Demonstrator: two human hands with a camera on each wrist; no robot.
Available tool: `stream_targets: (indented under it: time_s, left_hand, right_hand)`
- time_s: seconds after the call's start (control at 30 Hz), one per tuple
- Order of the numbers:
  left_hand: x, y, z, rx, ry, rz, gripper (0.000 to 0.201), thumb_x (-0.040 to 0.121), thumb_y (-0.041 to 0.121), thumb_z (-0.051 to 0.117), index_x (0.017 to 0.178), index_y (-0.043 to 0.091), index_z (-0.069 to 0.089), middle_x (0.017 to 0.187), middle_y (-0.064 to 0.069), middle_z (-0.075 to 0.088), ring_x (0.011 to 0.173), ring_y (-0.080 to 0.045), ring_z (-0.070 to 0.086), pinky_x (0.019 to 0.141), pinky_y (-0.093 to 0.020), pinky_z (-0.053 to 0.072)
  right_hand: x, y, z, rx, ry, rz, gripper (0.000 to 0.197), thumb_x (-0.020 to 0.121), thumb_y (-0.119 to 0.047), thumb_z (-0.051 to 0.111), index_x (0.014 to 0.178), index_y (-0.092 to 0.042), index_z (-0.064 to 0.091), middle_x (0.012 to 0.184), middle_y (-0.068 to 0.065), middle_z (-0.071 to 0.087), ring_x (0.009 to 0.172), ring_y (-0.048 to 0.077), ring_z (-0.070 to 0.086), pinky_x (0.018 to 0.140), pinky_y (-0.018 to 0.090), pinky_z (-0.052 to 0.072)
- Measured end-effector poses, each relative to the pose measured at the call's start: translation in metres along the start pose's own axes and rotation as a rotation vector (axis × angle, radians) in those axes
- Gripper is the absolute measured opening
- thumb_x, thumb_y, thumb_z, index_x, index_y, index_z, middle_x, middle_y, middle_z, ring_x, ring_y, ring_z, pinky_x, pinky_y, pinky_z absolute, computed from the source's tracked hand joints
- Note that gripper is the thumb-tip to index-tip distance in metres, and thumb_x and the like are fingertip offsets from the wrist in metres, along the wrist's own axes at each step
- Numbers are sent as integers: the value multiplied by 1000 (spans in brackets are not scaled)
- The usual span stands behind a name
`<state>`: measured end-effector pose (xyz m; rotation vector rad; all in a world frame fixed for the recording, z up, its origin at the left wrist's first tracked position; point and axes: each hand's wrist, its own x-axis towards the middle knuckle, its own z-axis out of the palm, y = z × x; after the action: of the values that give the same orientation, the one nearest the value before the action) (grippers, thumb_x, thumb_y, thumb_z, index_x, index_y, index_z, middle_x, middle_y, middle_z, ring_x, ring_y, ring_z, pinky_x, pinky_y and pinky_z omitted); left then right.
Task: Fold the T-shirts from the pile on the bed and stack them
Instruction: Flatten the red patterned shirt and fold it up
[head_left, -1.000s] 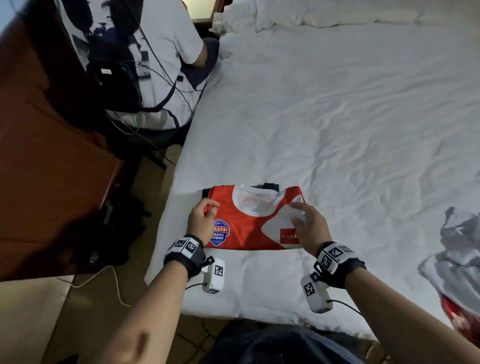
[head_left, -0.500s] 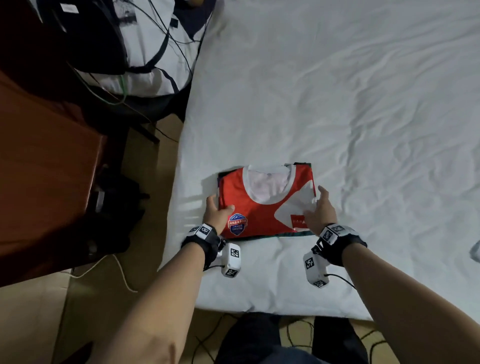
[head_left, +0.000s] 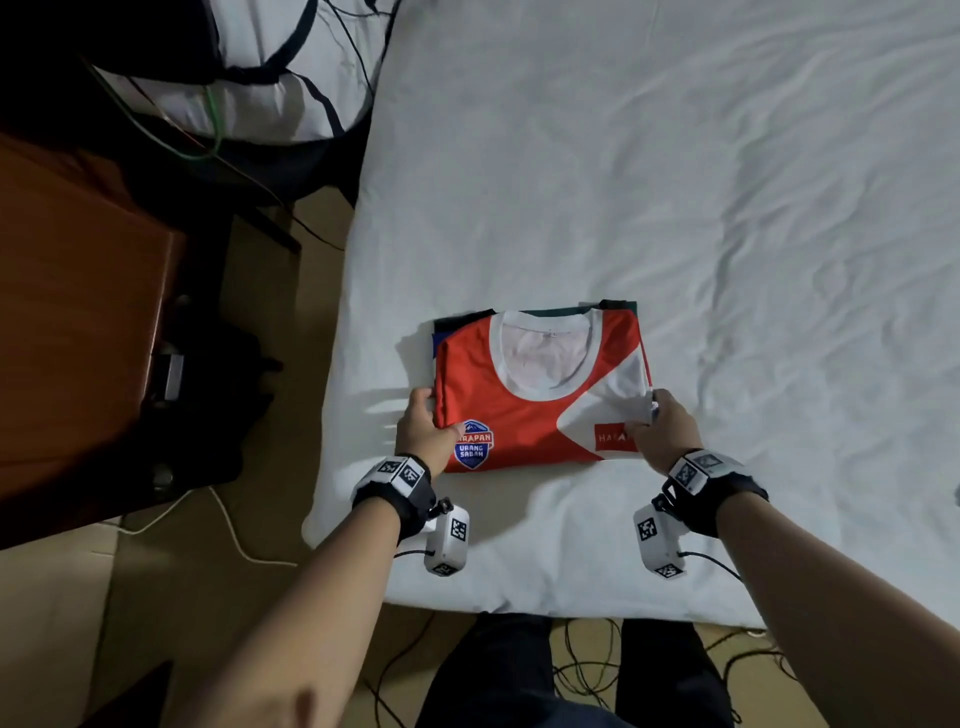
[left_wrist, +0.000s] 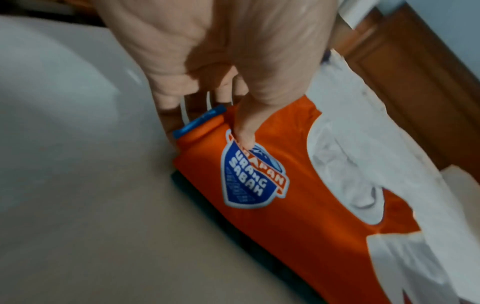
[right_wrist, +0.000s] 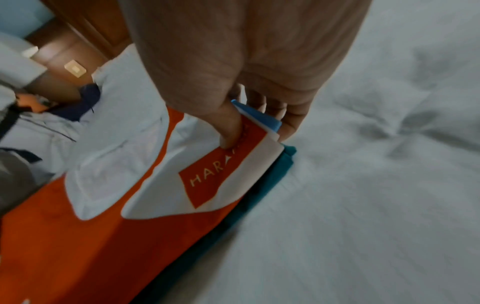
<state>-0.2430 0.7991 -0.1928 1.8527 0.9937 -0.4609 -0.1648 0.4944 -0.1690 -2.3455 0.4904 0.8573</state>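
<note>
The folded red shirt lies on a darker folded shirt near the bed's near-left corner. The left hand pinches its left edge, thumb on top; the right hand pinches the right edge likewise. Letting go unevenly could skew the stack — or tip it toward the bed's edge. Fingers beneath the cloth are hidden; the unfolded pile is out of view.

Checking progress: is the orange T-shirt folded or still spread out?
Folded: the orange T-shirt is a compact rectangle, collar up, held at both sides by the hands.
</note>
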Motion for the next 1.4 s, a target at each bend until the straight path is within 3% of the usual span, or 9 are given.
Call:
stream_targets:
  time_s: [0.3, 0.47, 0.57, 0.7, 0.87, 1.07, 1.13, 1.23, 1.4]
  left_hand:
    - [43, 62, -15, -42, 169, 87, 43, 79, 46, 82, 109, 21, 62, 95, 9, 62, 85, -12, 62, 76, -27, 46]
    - [64, 74, -11, 66, 265, 165, 14, 88, 31, 76, 87, 20, 66, 84, 4, 66, 82, -19, 64, 74, -25, 47]
    - [65, 72, -10, 2, 290, 175, 11, 92, 25, 72, 89, 16, 68, 90, -1, 68, 84, -19, 63, 76, -26, 50]
    - [60, 63, -9, -102, 279, 186, 14, 91, 26, 74, 96, 15, 69, 94, 1, 70, 84, -12, 64, 77, -23, 52]
    - [61, 64, -11, -81, 247, 170, 14, 87, 16, 78, 100, 14, 72, 93, 3, 69, 79, 1, 61, 78, -19, 51]
    - [34, 60, -4, -77, 293, -19, 39, 98, 47, 58, 118, 14, 63, 105, 1, 64, 92, -20, 61, 76, -30, 46]
    - [15, 40, 5, 1, 262, -70, 41, 94, 54, 57, 111, 18, 61, 103, 0, 66, 92, -25, 64, 81, -37, 53]
    - [-11, 11, 20, 157, 227, -111, 36, 87, 55, 62, 99, 21, 57, 97, -2, 70, 92, -31, 68, 87, -45, 55]
    - [-17, 1, 27, 332, 288, -50, 29, 100, 46, 54, 102, 17, 55, 103, -12, 74, 101, -36, 65, 103, -49, 36]
  right_hand:
    - [38, -47, -5, 240, 65, 23, 56, 91, -44, 69, 136, -13, 53, 122, 7, 63, 104, 29, 62, 81, 33, 47]
    - [58, -65, -5, 266, 236, -16, 39, 89, -15, 70, 127, -14, 62, 119, 7, 68, 108, 26, 64, 81, 26, 43]
    - [59, -60, -4, 395, 273, -45, 48, 86, -1, 64, 130, -20, 57, 113, 0, 68, 94, 19, 65, 79, 26, 50]
    - [62, -55, -7, 517, 214, -56, 62, 87, 3, 64, 141, -25, 48, 115, -10, 66, 81, 6, 61, 67, 11, 48]
    - [72, -55, -12, 612, 170, -20, 59, 90, 2, 64, 139, -27, 51, 107, -14, 69, 87, -2, 65, 73, 19, 50]
    - [58, -44, -7, 582, 115, 9, 65, 91, -23, 72, 147, -26, 39, 124, -4, 61, 103, 14, 64, 87, 34, 51]
    - [46, -31, 2, 495, 141, 17, 62, 89, -30, 73, 143, -26, 42, 123, -2, 61, 100, 17, 64, 83, 35, 53]
    - [29, -2, 18, 232, 164, 43, 49, 85, -43, 73, 127, -26, 54, 108, -3, 64, 98, 25, 64, 98, 47, 49]
    - [23, 18, 22, 192, 239, -29, 19, 89, -38, 70, 98, -23, 65, 94, 2, 70, 92, 32, 67, 90, 49, 53]
